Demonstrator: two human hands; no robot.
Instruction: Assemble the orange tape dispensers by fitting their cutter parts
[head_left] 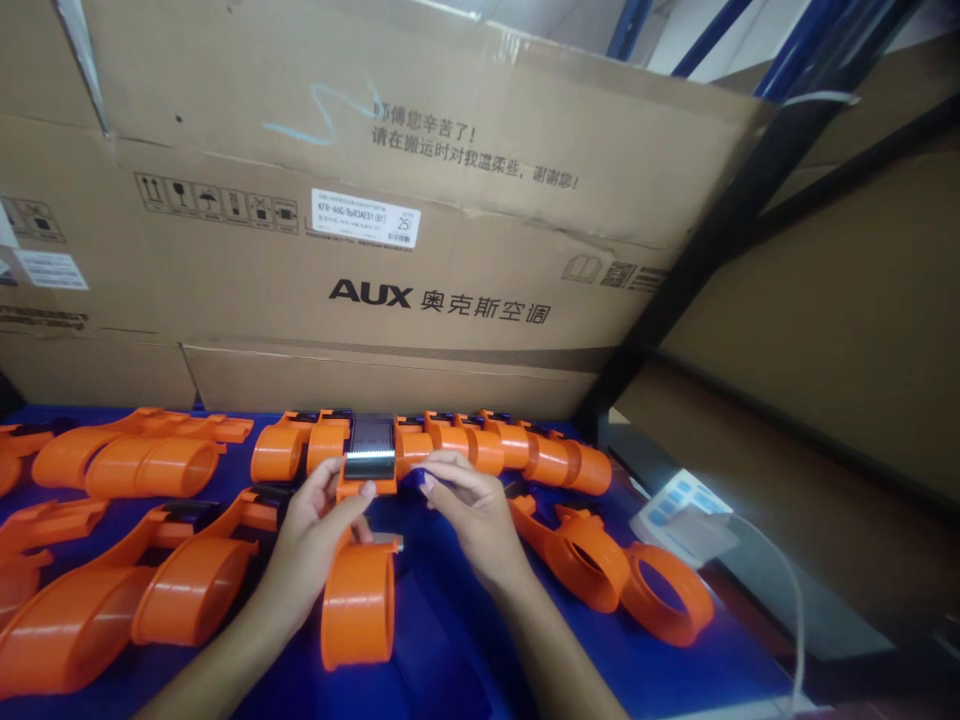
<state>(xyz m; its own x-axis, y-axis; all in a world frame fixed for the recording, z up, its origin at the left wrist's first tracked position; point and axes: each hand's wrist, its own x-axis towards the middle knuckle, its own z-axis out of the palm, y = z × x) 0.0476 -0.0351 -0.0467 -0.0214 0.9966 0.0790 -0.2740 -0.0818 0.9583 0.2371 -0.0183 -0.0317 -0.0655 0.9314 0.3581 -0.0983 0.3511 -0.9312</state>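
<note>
Close head-height view, forward and down

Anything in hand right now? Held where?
Left hand: orange tape dispenser, by its toothed end. Right hand: small blue piece, pinched at its edge between thumb and fingers.

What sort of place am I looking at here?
Probably a warehouse or small assembly workshop. Many similar orange plastic pieces lie in rows on a blue surface, large cardboard printed "AUX" stands behind them, and a dark, rack-like post slants up beside it.
</note>
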